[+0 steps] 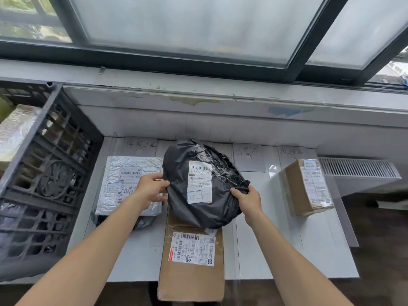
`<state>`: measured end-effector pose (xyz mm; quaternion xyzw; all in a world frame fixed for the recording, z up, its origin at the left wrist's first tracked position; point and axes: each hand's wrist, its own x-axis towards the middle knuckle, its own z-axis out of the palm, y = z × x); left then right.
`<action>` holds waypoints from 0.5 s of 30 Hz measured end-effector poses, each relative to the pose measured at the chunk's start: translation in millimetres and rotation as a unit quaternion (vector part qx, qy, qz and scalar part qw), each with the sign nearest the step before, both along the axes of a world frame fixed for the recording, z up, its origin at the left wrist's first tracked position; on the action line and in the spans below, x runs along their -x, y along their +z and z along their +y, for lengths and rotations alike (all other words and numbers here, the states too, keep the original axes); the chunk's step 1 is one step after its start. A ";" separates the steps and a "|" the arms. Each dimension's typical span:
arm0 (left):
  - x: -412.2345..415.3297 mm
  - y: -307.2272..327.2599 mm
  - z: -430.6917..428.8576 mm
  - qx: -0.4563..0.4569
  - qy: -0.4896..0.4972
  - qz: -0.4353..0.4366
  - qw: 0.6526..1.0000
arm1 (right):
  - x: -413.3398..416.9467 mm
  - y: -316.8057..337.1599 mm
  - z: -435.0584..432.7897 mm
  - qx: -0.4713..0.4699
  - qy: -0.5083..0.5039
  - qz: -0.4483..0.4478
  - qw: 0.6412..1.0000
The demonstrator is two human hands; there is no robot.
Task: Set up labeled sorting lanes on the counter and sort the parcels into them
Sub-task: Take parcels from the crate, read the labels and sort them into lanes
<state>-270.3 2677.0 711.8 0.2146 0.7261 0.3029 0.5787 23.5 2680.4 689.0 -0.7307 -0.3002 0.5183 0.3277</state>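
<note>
Black parcel (198, 186) is in the middle lane of the white counter (287, 250), held between both hands over the far end of a flat cardboard box (192, 277). I can't tell if it's resting on the box or just above it.

Both forearms reach straight out. The left hand (152, 188) pinches the bag's left edge, thumb on top and fingers underneath. The right hand (248, 200) has its fingers curled into the crumpled plastic at the lower right.

The bag is a lumpy, rounded poly bag, wrinkled and glossy where clear tape crosses it, with one white shipping label facing up. To its left there's a silver bubble mailer (130, 184), flat and quilted, lying on a dark grey bag (141, 224). Over in the right lane sits a small cardboard box (309, 186) wrapped in shiny tape.

Count: five parcels on the counter (two cardboard, two dark bags, one silver). Three handwritten paper signs show along the back, on the left (141, 145), middle (248, 156) and right (291, 151). One black lattice plastic crate (44, 168) stands at the far left, with more wrapped parcels inside.
</note>
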 end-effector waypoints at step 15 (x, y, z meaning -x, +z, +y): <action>-6.4 -0.6 -49.5 0.105 -0.093 -0.104 0.985 | -25.0 17.2 33.1 -0.064 0.098 -0.100 0.988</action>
